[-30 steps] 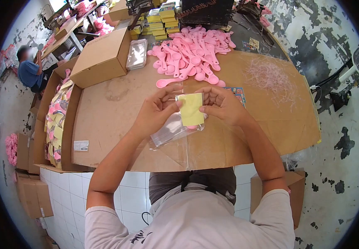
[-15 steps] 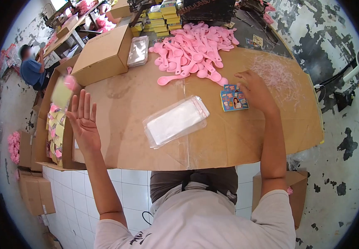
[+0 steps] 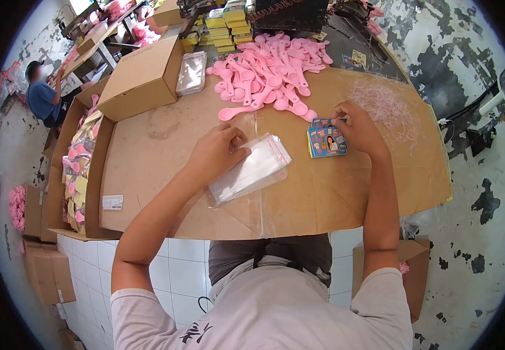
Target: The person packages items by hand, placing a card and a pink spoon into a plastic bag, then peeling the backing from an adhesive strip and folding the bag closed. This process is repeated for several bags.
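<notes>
left hand (image 3: pixel 214 153) back from carton (image 3: pixel 99 178), at clear bags (image 3: pixel 252 169)

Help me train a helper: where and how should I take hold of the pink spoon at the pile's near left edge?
The spoon is probably best pinched at the narrow neck beside its bowl, coming from the near left: the bowl juts out onto the cardboard, while the handle runs right, toward the crowded pile.

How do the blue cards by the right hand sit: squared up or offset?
Offset: a rear card juts beyond the front pile, at the right hand. Whether it is lifted, I cannot tell.
</notes>
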`<control>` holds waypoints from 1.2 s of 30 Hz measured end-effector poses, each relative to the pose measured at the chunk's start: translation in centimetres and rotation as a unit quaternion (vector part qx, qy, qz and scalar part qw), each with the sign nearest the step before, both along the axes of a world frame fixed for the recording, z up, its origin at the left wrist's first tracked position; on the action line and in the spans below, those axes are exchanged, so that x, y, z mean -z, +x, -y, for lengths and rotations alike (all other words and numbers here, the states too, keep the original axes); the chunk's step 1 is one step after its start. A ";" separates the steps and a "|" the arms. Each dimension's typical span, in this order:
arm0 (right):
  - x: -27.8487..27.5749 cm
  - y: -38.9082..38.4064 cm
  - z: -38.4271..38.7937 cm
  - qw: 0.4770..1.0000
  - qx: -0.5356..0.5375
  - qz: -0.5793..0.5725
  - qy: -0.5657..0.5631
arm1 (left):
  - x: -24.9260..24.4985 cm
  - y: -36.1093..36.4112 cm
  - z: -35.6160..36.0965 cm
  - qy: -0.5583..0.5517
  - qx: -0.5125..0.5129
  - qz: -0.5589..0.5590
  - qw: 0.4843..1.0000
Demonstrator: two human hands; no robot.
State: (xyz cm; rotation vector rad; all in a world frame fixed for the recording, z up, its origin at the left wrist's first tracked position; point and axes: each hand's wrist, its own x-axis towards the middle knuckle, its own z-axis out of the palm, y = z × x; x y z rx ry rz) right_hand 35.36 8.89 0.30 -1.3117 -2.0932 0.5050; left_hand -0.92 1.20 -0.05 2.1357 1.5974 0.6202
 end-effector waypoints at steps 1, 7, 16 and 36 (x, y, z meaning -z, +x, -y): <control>0.0 -0.1 0.0 1.000 0.002 -0.023 0.004 | 0.0 0.2 -0.3 -0.008 0.003 -0.003 1.000; -1.9 -2.7 1.4 0.990 0.030 -0.105 0.088 | 1.5 0.0 -0.2 -0.007 -0.015 0.077 0.997; 0.6 -8.9 5.0 0.973 -0.189 -0.100 -0.092 | 2.3 0.2 -0.1 -0.091 -0.029 0.351 0.931; 1.9 -9.7 5.4 0.970 -0.200 -0.132 -0.039 | 0.6 -1.6 -0.8 -0.078 -0.023 0.470 0.879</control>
